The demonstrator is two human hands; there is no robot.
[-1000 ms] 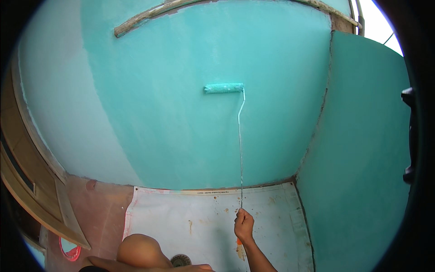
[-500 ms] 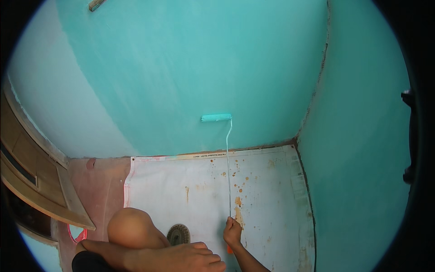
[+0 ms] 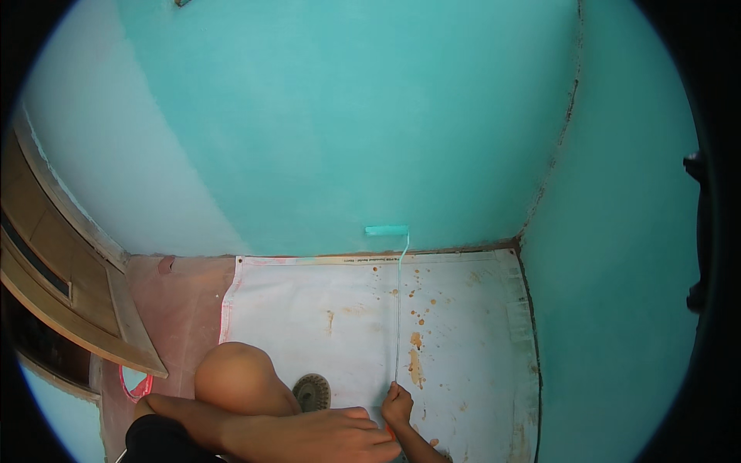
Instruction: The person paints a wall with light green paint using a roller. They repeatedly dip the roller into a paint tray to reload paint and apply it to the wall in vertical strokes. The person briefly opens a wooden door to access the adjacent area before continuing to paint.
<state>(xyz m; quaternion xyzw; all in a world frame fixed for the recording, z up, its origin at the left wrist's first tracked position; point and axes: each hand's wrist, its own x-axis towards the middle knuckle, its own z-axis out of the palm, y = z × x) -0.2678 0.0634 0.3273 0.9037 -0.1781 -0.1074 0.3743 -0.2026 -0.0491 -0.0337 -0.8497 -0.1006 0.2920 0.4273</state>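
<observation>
My right hand (image 3: 397,404) is closed around the lower part of a paint roller's long thin rod (image 3: 398,324). The turquoise roller sleeve (image 3: 386,230) lies against the turquoise wall (image 3: 347,123), just above the floor line. A bit of orange handle (image 3: 390,432) shows between my two hands. My left hand (image 3: 340,436) lies in front of my bent knee (image 3: 235,378), fingers curled and pressed together beside the orange handle. Whether those fingers grip it is hidden.
A white stained sheet (image 3: 293,289) covers the floor up to the wall. At left are a wooden door (image 3: 93,309), reddish floor (image 3: 185,293) and a container with a red rim (image 3: 137,382). A second turquoise wall (image 3: 610,231) stands at right. My shoe (image 3: 312,392) is on the sheet.
The roller sleeve has moved down the wall, closer to the floor. My right hand has come slightly lower, and my left hand's fingers now overlap the orange handle area. The view has shifted a little.
</observation>
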